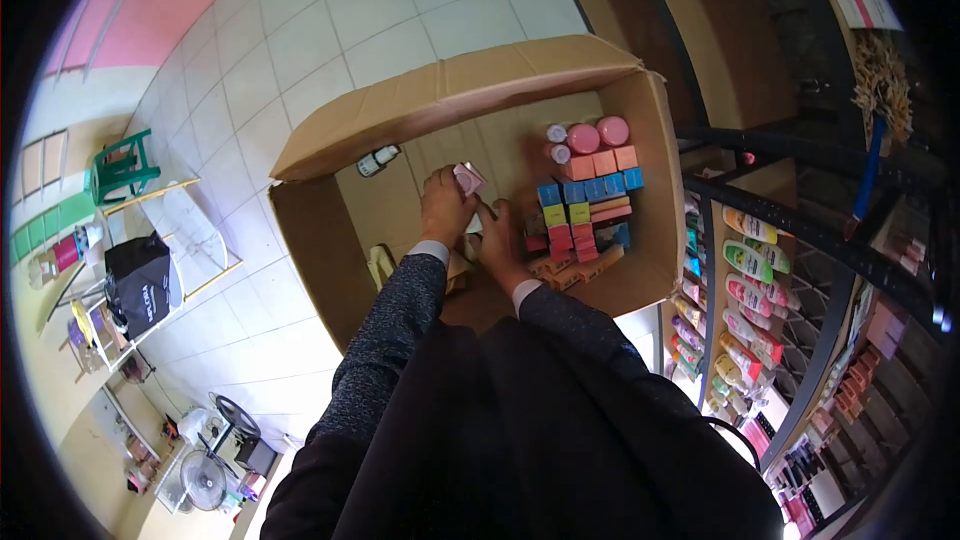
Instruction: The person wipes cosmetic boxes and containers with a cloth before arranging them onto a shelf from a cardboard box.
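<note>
Small pink box (468, 178), tilted w/ a corner up, sits above the cardboard carton's (400, 120) floor, near its middle, left of stacked colored boxes.

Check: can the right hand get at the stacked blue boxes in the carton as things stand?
Probably yes. The right hand is already inside the open cardboard carton, right beside the blue boxes. Nothing lies between them, and the carton's top is open.

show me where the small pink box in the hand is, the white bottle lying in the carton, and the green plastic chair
small pink box (468, 178), head view, on its upturned pink face.
white bottle (378, 161), head view, on the middle of its body.
green plastic chair (124, 168), head view, on its seat.
</note>
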